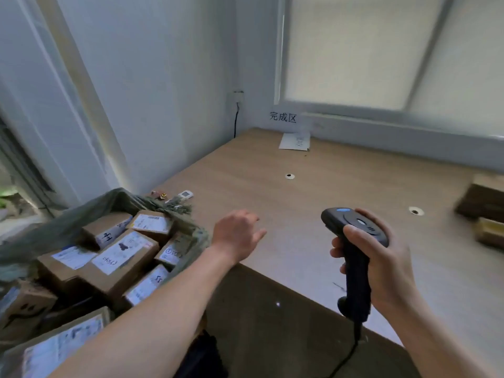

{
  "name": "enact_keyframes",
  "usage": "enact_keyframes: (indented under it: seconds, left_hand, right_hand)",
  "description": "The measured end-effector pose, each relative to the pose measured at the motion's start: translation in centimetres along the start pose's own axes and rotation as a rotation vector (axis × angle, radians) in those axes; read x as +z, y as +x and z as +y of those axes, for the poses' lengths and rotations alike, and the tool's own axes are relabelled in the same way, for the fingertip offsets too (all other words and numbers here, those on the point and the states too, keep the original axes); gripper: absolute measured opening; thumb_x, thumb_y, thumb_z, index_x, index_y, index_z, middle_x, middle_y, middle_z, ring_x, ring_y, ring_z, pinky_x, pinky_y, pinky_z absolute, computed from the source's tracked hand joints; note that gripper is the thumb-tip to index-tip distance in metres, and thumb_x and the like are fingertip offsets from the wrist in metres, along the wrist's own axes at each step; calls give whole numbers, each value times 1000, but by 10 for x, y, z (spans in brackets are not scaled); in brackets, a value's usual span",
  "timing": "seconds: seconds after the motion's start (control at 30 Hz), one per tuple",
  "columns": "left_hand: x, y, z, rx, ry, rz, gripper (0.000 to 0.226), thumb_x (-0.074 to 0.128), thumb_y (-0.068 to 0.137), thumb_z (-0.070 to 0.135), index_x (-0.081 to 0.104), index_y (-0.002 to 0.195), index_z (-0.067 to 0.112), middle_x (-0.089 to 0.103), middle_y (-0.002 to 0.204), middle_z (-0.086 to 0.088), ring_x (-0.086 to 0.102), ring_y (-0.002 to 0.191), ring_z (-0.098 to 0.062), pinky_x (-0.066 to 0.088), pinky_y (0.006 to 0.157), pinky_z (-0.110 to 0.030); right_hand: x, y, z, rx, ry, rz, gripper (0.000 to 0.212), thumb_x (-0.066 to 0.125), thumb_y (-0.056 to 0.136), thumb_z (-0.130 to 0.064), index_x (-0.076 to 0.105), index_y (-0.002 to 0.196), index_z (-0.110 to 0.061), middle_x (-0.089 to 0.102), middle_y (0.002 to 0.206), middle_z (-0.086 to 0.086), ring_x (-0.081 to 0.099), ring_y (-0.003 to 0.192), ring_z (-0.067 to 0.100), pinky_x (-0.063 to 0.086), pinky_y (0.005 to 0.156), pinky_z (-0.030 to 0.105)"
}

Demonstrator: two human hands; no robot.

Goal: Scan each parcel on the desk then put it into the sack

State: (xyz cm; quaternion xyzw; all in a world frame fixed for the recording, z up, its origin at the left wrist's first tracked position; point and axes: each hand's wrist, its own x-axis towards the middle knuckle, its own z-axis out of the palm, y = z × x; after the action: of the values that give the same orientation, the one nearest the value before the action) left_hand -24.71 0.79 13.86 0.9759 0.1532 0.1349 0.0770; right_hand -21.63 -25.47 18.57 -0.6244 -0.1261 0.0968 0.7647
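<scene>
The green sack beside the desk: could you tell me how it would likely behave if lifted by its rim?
The sack is probably floppy: its rim sags and folds. It would likely be heavy, since many cardboard parcels lie in it. Its frayed edge suggests woven fabric, probably not slippery.

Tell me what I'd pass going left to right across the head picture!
First the green sack full of boxes → left hand → black scanner gripped by the right hand → brown parcels at the far right.
</scene>
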Motion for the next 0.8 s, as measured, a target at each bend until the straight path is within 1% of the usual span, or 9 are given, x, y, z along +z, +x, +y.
enact_keyframes:
  seconds: [0.1,0.23,0.3,0.4,0.5,0.6,0.7,0.77,0.8]
  left_hand:
    - [8,-1,72,99,-13,9,43,54,98,51,65,129,22,65,127,1,60,116,-20,49,90,-34]
    - [17,-2,164,210,-58,17,42,56,98,50,65,128,21,66,127,2,60,115,-22,49,90,-34]
    - [20,-4,208,278,-88,19,43,56,98,50,65,128,21,66,127,3,62,112,-23,51,88,-34]
    - [25,-8,268,362,-122,2,43,56,98,49,64,130,22,64,129,4,63,111,-25,47,84,-32]
    - [33,-11,316,439,-127,-19,43,56,98,50,63,131,24,62,132,5,61,113,-25,45,84,-32]
    - [42,-14,361,523,-155,-42,43,56,98,50,63,131,23,62,133,4,60,115,-25,45,84,-32]
    - [54,-16,401,600,-181,-65,44,56,98,50,63,131,22,62,131,2,60,115,-24,46,83,-32]
    - [63,-16,425,640,-200,-86,44,56,98,50,64,130,22,62,130,2,60,113,-24,47,82,-32]
    - [68,-15,437,661,-211,-96,44,56,98,50,64,130,21,63,130,2,61,112,-24,48,82,-33]
  right_hand:
    - [-61,-22,-18,-33,11,91,41,69,90,-5,63,126,-23,73,84,20,69,67,32,48,54,36]
    - [-135,-53,-44,-88,1,231,43,69,89,-6,62,128,-23,73,83,18,68,67,31,48,51,34]
    - [-169,-69,-56,-113,-14,304,46,69,90,-6,59,133,-21,73,83,17,68,67,31,48,52,36]
    - [-211,-93,-70,-145,-42,401,48,68,91,-9,56,137,-20,73,88,21,68,68,29,49,54,39]
    - [-245,-113,-78,-172,-55,494,48,69,91,-10,56,137,-20,73,90,23,69,69,29,50,55,39]
    - [-277,-131,-83,-185,-49,577,50,71,90,-13,55,137,-19,72,88,21,69,71,30,49,54,38]
    - [-305,-143,-87,-204,-31,644,53,76,81,-22,59,131,-23,72,85,17,68,70,31,47,55,38]
    - [-323,-150,-89,-222,-29,681,46,74,87,-14,60,129,-23,71,85,15,67,69,30,46,56,37]
    - [-332,-152,-90,-230,-30,702,43,70,90,-11,59,130,-22,71,85,15,66,69,29,47,54,35]
